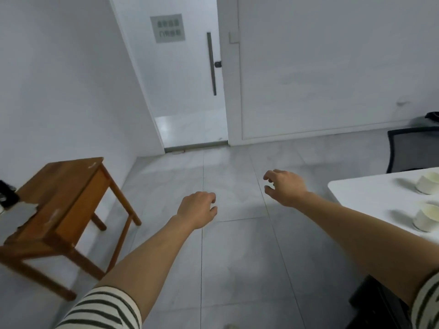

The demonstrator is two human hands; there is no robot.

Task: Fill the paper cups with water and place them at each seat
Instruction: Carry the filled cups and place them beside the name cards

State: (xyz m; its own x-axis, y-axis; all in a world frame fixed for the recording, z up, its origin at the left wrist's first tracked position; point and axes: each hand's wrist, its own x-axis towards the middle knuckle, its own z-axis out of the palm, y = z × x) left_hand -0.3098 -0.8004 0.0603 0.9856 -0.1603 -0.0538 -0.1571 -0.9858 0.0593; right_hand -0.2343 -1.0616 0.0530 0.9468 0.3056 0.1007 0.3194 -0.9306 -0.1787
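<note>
Two paper cups are set upright on the white table [363, 195] at the right edge of the view: a farther cup [428, 184] and a nearer cup [426, 220], apart from one another. Whether water is held in them cannot be told. Both cups lie well to the right of the right hand's fingertips, back on the wrist side, and neither is touched.

The right hand [286, 187] is held out over the floor beside the table's corner. Its fingers [269, 176] are loosely curved and spread apart, with nothing between them. The left hand [197, 210] is held lower and to the left, fingers loosely curled together toward the palm, and nothing is gripped. From these fingers the cups are farther off, with the right hand between.

A grey tiled floor [237, 257] is seen under both hands. A wooden stool [61, 198] stands left of the left fingers. Ahead of the fingertips a white door [187, 91] is seen, with a long bar handle [212, 64] and a grey sign [167, 28]. A black chair [413, 150] stands beyond the table. Striped sleeves [104, 309] are worn.
</note>
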